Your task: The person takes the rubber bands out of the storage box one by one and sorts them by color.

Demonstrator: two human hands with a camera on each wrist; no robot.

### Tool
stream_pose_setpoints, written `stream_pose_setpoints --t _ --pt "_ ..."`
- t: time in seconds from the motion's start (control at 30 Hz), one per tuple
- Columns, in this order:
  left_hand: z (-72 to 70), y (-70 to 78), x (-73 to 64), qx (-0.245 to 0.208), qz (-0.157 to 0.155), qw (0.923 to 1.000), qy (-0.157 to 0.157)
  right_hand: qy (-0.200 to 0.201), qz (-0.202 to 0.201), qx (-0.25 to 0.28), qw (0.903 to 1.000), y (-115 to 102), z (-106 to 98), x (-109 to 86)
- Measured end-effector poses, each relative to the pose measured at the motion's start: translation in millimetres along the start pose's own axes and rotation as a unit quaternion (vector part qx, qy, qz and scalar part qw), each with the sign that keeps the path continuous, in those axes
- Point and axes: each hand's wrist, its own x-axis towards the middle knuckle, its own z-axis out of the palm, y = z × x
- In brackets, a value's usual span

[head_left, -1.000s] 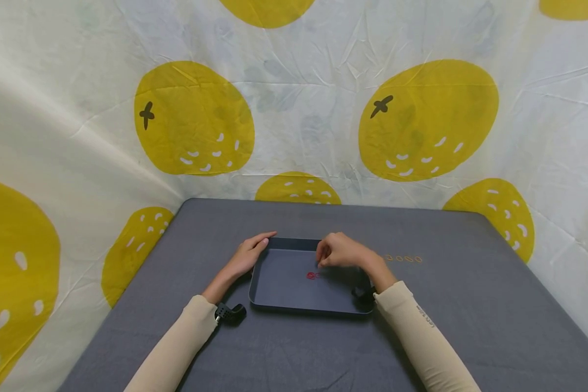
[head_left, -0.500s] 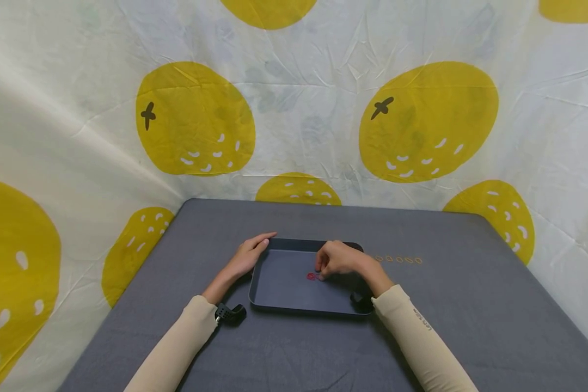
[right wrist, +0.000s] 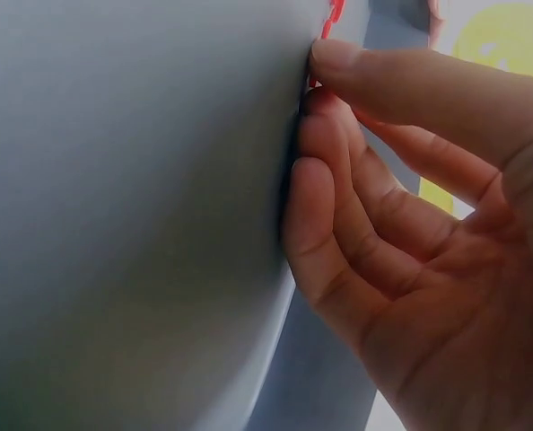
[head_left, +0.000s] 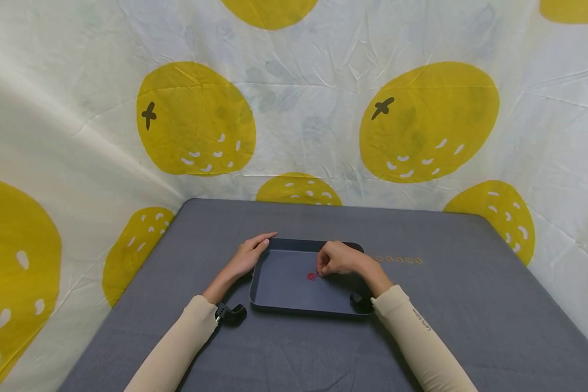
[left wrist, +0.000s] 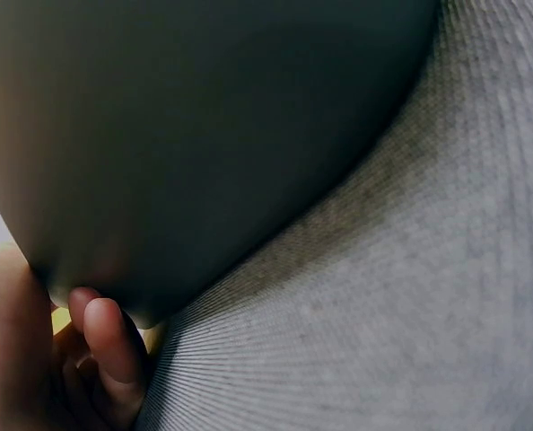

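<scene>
A dark grey rectangular tray (head_left: pixel 294 305) lies on the table. My left hand (head_left: pixel 246 256) holds its far left corner, thumb near the rim; in the left wrist view, curled fingers (left wrist: pixel 109 337) show at the tray's corner. Small red loops, looking like rubber bands (head_left: pixel 311 276), lie bunched on the tray's floor near the middle. Right beside them, my right hand (head_left: pixel 338 258) reaches down into the tray. In the right wrist view its thumb and forefinger pinch a red band (right wrist: pixel 314 81), mostly hidden by the fingertips.
Several thin yellow-orange loops, like rubber bands (head_left: pixel 399 260), lie in a row on the grey table (head_left: pixel 451 305), right of the tray. A white cloth with yellow fruit shapes (head_left: pixel 304 120) hangs behind and beside the table.
My right hand has come down slightly to the red bands on the tray and now pinches at one. My left hand and the tray stay put.
</scene>
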Motion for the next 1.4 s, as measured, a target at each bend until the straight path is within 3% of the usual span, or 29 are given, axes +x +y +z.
stream_pose_setpoints --t 0.4,1.4 --pt "0.2 -0.4 -0.3 0.002 -0.007 1.0 0.001 0.014 0.024 -0.004 0.9996 -4.2 0.7 -1.9" --pt "0.1 -1.5 -0.1 0.004 0.007 1.0 -0.003 0.04 0.018 0.024 0.9987 -3.9 -14.8 -10.6"
